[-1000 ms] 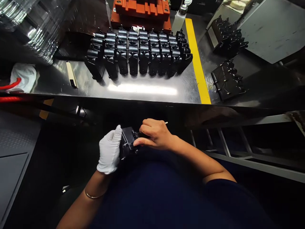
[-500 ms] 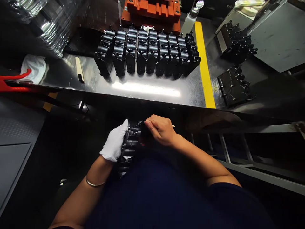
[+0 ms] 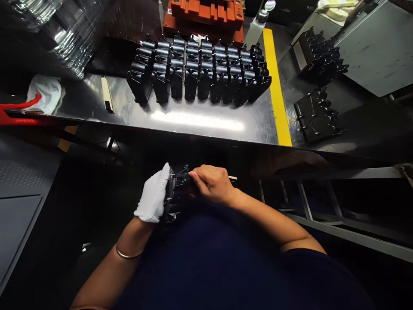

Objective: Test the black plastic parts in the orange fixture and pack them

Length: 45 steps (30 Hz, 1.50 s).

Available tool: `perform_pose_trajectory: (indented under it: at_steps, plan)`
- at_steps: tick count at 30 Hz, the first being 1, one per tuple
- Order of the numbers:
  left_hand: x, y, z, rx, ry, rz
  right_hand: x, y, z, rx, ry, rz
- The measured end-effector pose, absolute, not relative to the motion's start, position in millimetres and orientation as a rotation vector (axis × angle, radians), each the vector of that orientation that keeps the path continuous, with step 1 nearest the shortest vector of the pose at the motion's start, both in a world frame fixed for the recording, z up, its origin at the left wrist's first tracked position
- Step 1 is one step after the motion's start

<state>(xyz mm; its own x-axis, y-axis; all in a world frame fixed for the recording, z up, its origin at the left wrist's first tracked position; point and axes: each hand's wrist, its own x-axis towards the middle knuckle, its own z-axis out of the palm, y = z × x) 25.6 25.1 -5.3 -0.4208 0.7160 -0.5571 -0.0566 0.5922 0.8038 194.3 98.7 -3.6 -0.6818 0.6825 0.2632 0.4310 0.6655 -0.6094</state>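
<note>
1. The gloved left hand [image 3: 152, 196], lower centre of the frame, grips a black ribbed part [image 3: 176, 196].
2. Just right of it, the bare right hand [image 3: 211, 183] is closed around a slim tool [image 3: 232, 178], its pale end showing.
3. Similar black parts [image 3: 198, 73] stand in a row on the metal bench [image 3: 129, 111], upper centre.

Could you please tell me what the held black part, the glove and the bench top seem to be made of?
Black part: probably moulded plastic, semi-gloss, from its soft highlights; coated metal is possible.
Glove: white fabric, likely cotton, matt with soft edges.
Bench top: likely bare metal, polished, given its streaky glare.
</note>
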Motion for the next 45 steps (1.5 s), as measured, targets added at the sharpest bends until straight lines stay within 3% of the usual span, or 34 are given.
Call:
perform_pose_trajectory:
  at_steps: [5,10,12,18,22,24,28,31,38,45]
  plan:
    - [28.8,21.4,4.6,0.529,1.775,1.047,201.6,107.5,11.8,-0.532,-2.418,1.295]
    - [31.3,21.6,10.3,0.524,1.799,1.146,201.3,104.6,19.0,-0.702,-2.352,0.933]
    - [31.9,21.7,10.9,0.540,1.814,1.158,200.8,102.0,20.4,-0.722,-2.396,0.971]
    - [36.3,19.2,13.8,0.662,1.950,1.167,210.5,108.8,32.5,-0.634,-2.438,1.472]
    - [39.9,18.0,11.0,0.715,1.960,1.267,217.2,112.1,33.5,-0.242,-2.333,1.901]
    - [40.5,18.2,9.4,0.718,1.967,1.299,216.1,108.7,30.4,-0.274,-2.318,1.725]
    - [41.0,18.0,7.6,0.726,1.969,1.305,208.3,99.8,22.2,-0.477,-2.470,0.971]
    - [41.7,17.0,5.9,0.693,1.961,1.313,205.0,97.9,19.2,-0.407,-2.569,0.753]
    - [42.6,16.3,3.3,0.678,1.954,1.321,206.6,99.2,16.9,-0.369,-2.540,0.641]
    - [35.0,20.5,18.0,0.764,1.616,1.236,191.9,113.2,11.6,-0.737,-2.095,1.091]
